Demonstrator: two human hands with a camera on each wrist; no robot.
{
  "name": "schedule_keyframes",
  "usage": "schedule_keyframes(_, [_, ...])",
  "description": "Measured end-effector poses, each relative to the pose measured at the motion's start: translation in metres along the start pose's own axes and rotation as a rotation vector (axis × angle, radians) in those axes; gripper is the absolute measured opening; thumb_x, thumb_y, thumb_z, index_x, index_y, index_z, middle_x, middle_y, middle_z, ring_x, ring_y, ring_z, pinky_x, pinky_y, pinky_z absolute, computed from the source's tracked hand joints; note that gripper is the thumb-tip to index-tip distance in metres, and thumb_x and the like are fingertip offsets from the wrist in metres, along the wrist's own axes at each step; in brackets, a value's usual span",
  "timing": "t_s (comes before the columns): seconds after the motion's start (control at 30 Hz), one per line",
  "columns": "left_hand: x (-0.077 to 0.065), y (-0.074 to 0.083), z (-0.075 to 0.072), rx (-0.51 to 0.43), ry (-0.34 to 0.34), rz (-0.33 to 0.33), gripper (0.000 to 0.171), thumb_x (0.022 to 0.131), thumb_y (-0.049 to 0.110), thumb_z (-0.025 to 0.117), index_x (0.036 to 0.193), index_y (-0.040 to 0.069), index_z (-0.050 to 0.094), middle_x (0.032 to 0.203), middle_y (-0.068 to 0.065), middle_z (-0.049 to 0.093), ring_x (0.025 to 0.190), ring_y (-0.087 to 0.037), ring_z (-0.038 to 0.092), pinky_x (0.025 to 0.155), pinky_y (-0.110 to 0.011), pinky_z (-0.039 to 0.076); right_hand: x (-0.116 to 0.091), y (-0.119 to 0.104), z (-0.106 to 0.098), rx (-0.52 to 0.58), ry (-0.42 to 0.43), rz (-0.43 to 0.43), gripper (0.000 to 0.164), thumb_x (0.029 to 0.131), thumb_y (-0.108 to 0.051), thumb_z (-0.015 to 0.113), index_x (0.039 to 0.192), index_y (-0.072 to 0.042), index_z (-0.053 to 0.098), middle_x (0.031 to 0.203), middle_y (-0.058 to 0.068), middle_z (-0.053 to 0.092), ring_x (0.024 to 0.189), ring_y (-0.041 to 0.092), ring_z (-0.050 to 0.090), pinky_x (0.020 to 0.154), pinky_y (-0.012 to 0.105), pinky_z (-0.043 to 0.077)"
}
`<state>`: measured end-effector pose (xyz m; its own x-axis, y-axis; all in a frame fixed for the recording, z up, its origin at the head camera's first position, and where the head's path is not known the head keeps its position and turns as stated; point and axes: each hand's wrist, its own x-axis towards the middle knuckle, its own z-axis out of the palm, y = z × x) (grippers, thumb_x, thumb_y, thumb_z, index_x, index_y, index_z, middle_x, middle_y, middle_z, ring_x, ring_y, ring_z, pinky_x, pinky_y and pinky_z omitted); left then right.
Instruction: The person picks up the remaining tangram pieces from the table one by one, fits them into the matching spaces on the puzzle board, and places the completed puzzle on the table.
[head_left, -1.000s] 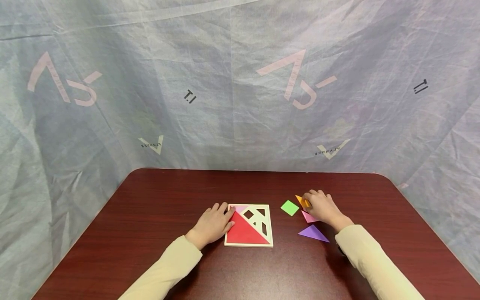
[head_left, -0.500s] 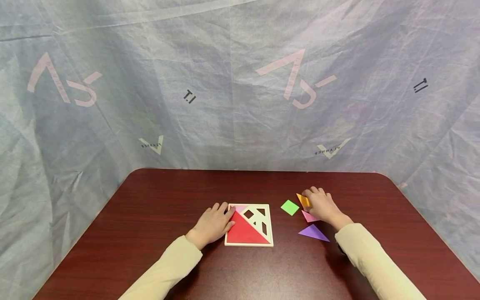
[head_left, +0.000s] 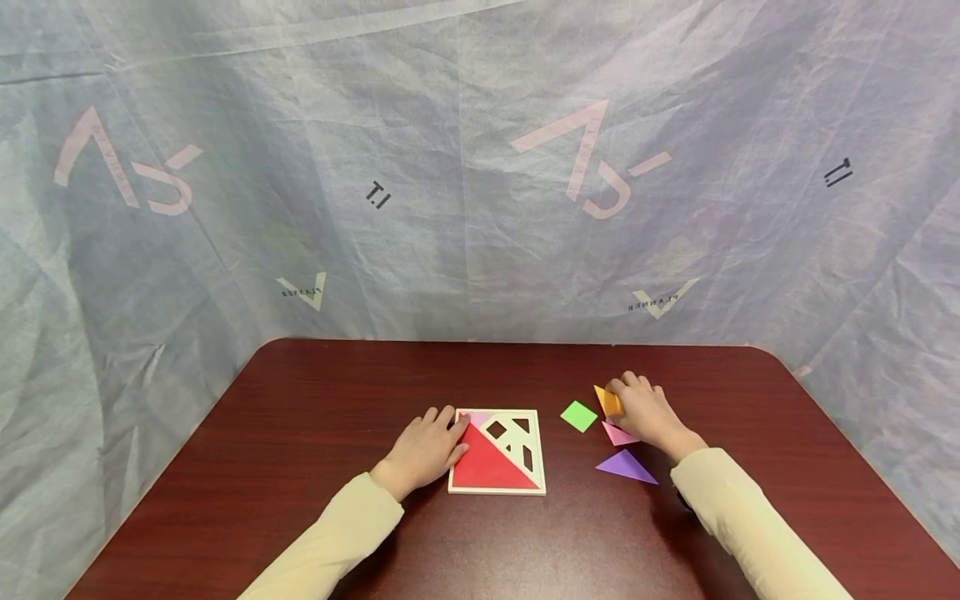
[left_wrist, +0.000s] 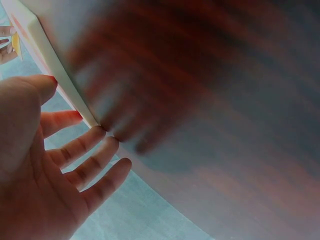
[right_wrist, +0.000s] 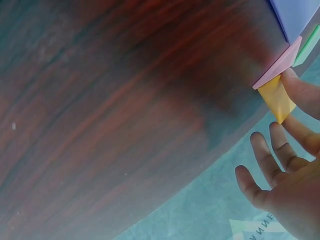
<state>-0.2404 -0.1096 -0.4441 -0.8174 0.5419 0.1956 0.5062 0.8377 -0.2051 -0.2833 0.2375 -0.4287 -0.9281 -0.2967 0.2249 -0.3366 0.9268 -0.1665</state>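
In the head view my left hand (head_left: pixel 425 447) rests at the left edge of a square tangram board (head_left: pixel 497 491), thumb and index finger over its surface. The left wrist view shows the other fingers of this hand (left_wrist: pixel 65 165) extended along the pale board side (left_wrist: pixel 65 85). A large red triangle (head_left: pixel 491 462) and a partly covered light pink piece (head_left: pixel 480 417) lie in the board. My right hand (head_left: pixel 647 412) pinches an orange tangram piece (head_left: pixel 609 402) between thumb and index finger; the right wrist view shows this piece (right_wrist: pixel 276 98) tilted, its full outline hidden.
Loose on the table (head_left: pixel 360 375), between board and right hand, lie a green square (head_left: pixel 579 416), a pink triangle (head_left: pixel 618 434) and a purple triangle (head_left: pixel 627 467). Several cut-outs show in the board's right half. A grey cloth (head_left: pixel 465 250) hangs behind the table.
My right hand has shifted slightly away from me, and the orange piece has tilted up in its fingers, showing more of its face. The left hand and board stay put.
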Motion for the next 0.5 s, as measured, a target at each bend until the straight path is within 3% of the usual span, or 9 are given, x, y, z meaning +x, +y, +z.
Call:
schedule_keyframes(0.23, [-0.0003, 0.0008, 0.0005, -0.005, 0.002, 0.001, 0.042, 0.091, 0.039, 0.051, 0.125, 0.015, 0.056, 0.112, -0.010, 0.052, 0.092, -0.024, 0.050, 0.075, -0.037, 0.048, -0.0008, -0.0002, -0.0009, 0.002, -0.013, -0.006, 0.035, 0.070, -0.013, 0.076, 0.099, -0.004, 0.060, 0.092, 0.009, 0.059, 0.086, 0.030, 0.052, 0.070, 0.047, 0.037])
schedule_keyframes(0.5, [-0.0018, 0.0001, 0.0020, 0.007, 0.036, 0.006, 0.041, 0.090, 0.039, 0.052, 0.123, 0.015, 0.057, 0.109, -0.009, 0.053, 0.091, -0.025, 0.052, 0.072, -0.037, 0.047, 0.0019, -0.0010, 0.0031, -0.011, 0.040, -0.023, 0.019, 0.074, -0.009, 0.071, 0.089, -0.008, 0.060, 0.080, 0.004, 0.061, 0.076, 0.025, 0.054, 0.064, 0.043, 0.037])
